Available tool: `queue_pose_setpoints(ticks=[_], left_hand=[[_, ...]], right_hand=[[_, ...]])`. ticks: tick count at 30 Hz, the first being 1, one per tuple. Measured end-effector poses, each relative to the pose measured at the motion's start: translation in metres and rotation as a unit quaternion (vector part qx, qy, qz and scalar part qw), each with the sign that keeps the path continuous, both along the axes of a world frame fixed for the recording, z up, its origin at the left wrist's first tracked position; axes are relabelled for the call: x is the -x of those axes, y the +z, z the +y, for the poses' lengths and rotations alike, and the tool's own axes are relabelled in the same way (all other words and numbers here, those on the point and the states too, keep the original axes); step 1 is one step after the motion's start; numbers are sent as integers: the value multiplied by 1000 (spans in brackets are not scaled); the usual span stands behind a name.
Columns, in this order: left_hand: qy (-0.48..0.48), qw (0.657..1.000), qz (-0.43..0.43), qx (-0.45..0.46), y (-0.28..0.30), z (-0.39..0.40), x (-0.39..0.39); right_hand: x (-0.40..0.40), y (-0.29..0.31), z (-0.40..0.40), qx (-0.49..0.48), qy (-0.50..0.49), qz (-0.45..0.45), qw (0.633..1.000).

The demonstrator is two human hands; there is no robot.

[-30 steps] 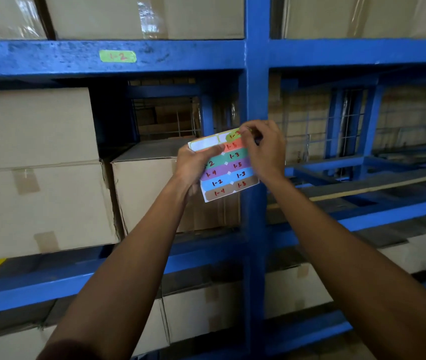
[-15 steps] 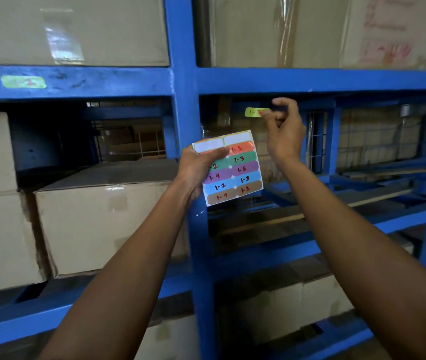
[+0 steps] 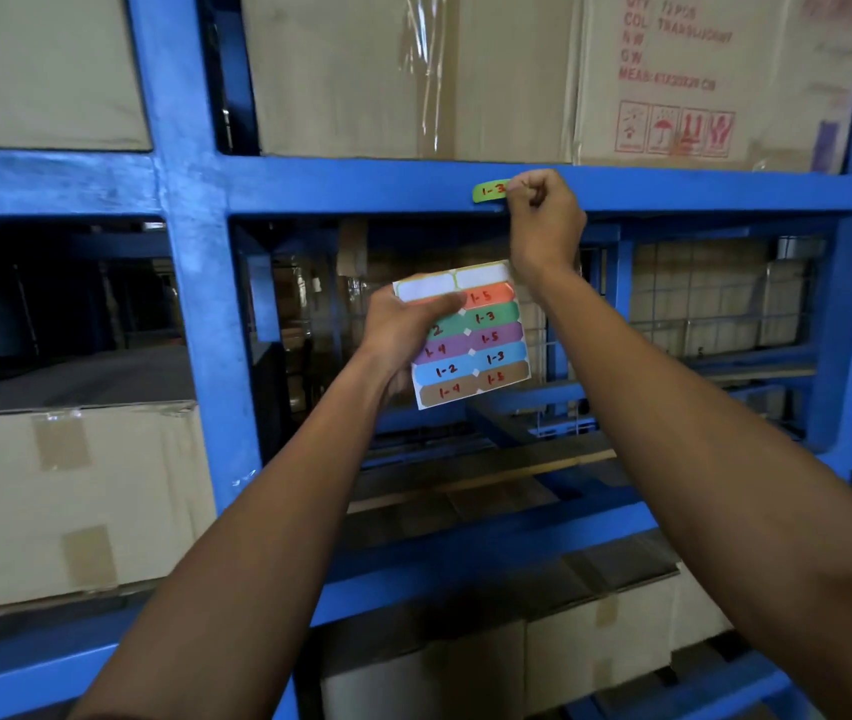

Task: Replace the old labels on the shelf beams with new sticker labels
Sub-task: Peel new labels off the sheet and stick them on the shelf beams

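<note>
While the left hand [image 3: 403, 324] pinches the sticker sheet [image 3: 470, 345] below, the right hand [image 3: 543, 220], fingers curled, presses a green label [image 3: 488, 191] onto the beam [image 3: 340, 187].

- We face a blue steel shelf rack [image 3: 195, 314]; its upper beam [image 3: 361, 187] carries taped cardboard boxes [image 3: 403, 75];
- a green label [image 3: 488, 192] marked 1-3 lies against that beam's face
</note>
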State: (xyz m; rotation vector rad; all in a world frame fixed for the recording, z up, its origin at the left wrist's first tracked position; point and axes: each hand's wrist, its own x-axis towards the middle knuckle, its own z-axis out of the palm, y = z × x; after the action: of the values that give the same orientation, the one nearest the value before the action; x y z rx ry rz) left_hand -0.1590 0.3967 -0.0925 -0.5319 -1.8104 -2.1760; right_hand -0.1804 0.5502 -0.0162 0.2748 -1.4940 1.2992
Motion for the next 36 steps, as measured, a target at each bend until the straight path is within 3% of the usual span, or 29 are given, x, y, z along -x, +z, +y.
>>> queue_pose_setpoints(ticks=[36], left_hand=[[28, 999, -24, 34, -14, 11, 48]], right_hand=[[32, 4, 10, 12, -119, -1, 993]])
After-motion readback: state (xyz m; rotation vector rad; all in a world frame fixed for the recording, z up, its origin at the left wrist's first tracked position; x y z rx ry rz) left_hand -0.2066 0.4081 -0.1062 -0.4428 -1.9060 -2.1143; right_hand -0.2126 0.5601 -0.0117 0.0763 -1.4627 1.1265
